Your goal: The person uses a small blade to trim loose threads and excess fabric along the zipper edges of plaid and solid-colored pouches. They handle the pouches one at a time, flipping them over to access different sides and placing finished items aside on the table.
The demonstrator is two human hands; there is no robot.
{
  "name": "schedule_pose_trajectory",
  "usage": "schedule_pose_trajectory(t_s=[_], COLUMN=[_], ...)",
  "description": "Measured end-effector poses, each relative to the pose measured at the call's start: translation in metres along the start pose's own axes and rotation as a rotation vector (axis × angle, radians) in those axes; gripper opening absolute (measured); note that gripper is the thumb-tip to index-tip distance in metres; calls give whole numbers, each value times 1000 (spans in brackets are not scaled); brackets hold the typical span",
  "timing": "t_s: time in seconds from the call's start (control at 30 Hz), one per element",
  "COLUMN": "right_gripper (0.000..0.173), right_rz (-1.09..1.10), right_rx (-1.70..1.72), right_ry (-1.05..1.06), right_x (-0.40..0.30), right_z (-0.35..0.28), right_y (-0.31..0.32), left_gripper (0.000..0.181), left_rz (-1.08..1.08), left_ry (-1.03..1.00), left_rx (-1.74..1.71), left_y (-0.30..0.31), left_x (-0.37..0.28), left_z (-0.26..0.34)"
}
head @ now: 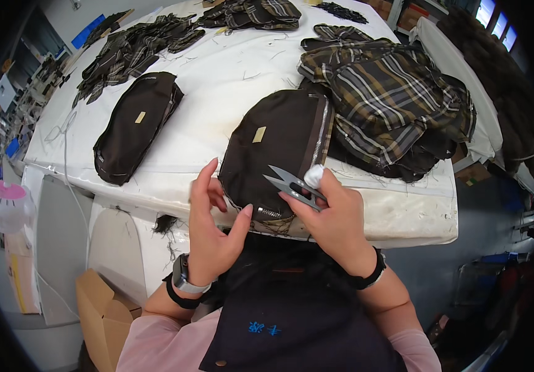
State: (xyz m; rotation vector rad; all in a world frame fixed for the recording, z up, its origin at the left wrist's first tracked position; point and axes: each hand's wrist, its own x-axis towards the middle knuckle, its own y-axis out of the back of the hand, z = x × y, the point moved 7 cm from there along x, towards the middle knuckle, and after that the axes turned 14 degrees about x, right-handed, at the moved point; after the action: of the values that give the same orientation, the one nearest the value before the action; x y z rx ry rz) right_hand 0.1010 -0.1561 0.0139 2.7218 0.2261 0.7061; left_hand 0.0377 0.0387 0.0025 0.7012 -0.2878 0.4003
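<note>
A dark fabric bag piece (267, 125) with a metal zipper (320, 135) along its right side and a small pale label lies at the table's front edge. My right hand (336, 214) holds thread snips (295, 186), blades apart, over its lower part; white wrapping covers one fingertip. At the lower left corner of the piece is my left hand (218, 223), fingers spread and nothing held, its thumb beside a short zipper end (269, 212). A second dark piece (134, 128) with a pale label lies farther left.
Plaid fabric pieces (383, 93) are heaped at the right, touching the bag piece. More plaid pieces (132, 51) lie at the back left and back middle (253, 14). Loose threads dot the white table (220, 60). A cardboard box (104, 316) stands below left, near a white-and-pink container (9, 204).
</note>
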Motion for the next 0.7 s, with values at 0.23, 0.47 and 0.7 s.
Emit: schedule_pose_trajectory(t_s=[0.23,0.47,0.7], right_gripper=[22,22,19], right_rz=[-7,-62,34], right_rx=[187,144,-37], right_ry=[-315,-22,-7], right_x=[-26,-19,-24], right_z=[23,-7,9], right_y=[12,10,14], left_gripper=[45,41,34], left_rz=[-136,114,92], left_ry=[-588,-805,-792], left_rx=[360,534,531], left_y=[1,3,-2], left_x=[3,-11,1], left_z=[22,24,37])
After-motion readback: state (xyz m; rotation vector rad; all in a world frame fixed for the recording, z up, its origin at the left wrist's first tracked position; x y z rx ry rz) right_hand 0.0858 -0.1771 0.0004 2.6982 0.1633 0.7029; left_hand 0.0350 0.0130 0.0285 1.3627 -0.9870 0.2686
